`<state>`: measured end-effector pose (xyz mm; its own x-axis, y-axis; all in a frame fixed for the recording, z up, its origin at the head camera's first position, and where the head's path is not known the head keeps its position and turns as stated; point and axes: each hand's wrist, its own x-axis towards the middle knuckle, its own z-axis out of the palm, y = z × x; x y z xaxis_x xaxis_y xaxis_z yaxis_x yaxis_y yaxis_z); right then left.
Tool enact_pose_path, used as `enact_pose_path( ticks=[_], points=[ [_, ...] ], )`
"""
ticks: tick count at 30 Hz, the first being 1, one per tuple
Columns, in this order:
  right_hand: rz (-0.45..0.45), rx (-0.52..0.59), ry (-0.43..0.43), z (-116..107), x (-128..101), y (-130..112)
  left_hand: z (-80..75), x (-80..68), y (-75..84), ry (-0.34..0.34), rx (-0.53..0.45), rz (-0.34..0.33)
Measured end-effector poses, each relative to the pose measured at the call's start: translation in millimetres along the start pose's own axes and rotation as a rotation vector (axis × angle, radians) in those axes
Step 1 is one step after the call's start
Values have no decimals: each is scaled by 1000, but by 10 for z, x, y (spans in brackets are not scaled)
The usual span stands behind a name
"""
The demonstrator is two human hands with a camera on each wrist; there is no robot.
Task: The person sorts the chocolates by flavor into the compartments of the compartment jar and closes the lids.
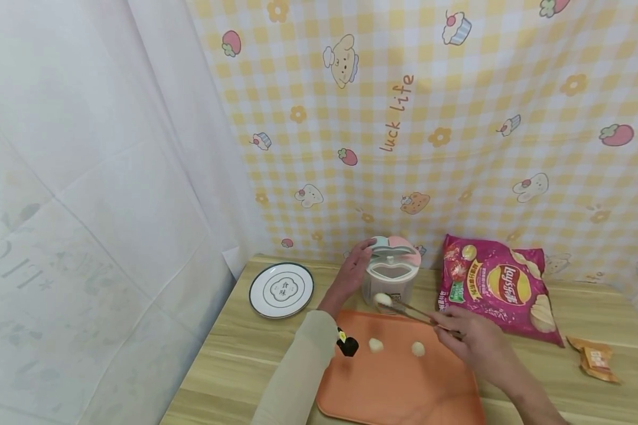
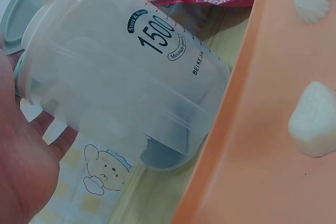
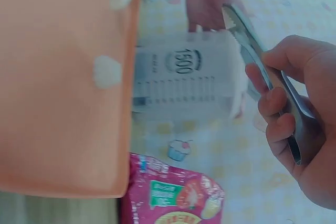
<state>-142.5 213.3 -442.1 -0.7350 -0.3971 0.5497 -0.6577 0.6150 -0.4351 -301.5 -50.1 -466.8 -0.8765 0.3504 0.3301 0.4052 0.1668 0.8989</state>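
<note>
My left hand (image 1: 355,264) holds the side of a clear plastic container (image 1: 389,277) marked 1500, with a pink and green lid; its palm (image 2: 23,171) lies against the container wall (image 2: 121,87). My right hand (image 1: 465,336) grips metal tongs (image 1: 412,311), which pinch a white lump (image 1: 383,299) just in front of the container. In the right wrist view the fingers (image 3: 281,114) curl round the tongs (image 3: 252,51). Two more white lumps (image 1: 376,345) (image 1: 417,349) lie on the orange tray (image 1: 404,383).
A pink bag of crisps (image 1: 497,286) lies right of the container, with a small orange packet (image 1: 595,359) further right. A white plate (image 1: 281,289) sits at the table's back left corner. A checked cloth hangs behind the wooden table.
</note>
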Motion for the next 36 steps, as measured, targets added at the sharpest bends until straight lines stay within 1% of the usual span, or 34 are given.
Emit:
enact_pose_path(
  ticks=[5, 8, 11, 14, 16, 18, 19, 21, 23, 26, 36],
  points=[
    [24, -59, 62, -59, 104, 0, 5, 0, -4, 1, 0, -16],
    [37, -81, 93, -62, 168, -5, 6, -1, -1, -3, -5, -12],
    [70, -88, 109, -61, 219, -11, 8, 0, -5, -10, -16, -4],
    [107, -86, 108, -53, 260, -6, -4, 7, 10, -25, -25, -13],
    [117, -94, 109, -38, 280, 11, -25, -21, 116, -32, -27, -18],
    [119, -98, 108, -18, 296, 30, -28, -23, 121, -28, -24, -21],
    [116, -100, 108, -9, 301, 39, -28, -25, 120, -27, -22, -24],
    [106, -107, 110, 6, 307, 55, -17, -28, 108, -16, -25, -5],
    [101, -108, 108, 13, 309, 65, 3, 4, 2, -10, -25, 7],
    [98, -106, 104, 22, 309, 79, 6, 17, 0, -12, -31, 19],
    [108, -88, 87, 19, 308, 112, 9, 24, -21, -2, -36, 23]
  ],
)
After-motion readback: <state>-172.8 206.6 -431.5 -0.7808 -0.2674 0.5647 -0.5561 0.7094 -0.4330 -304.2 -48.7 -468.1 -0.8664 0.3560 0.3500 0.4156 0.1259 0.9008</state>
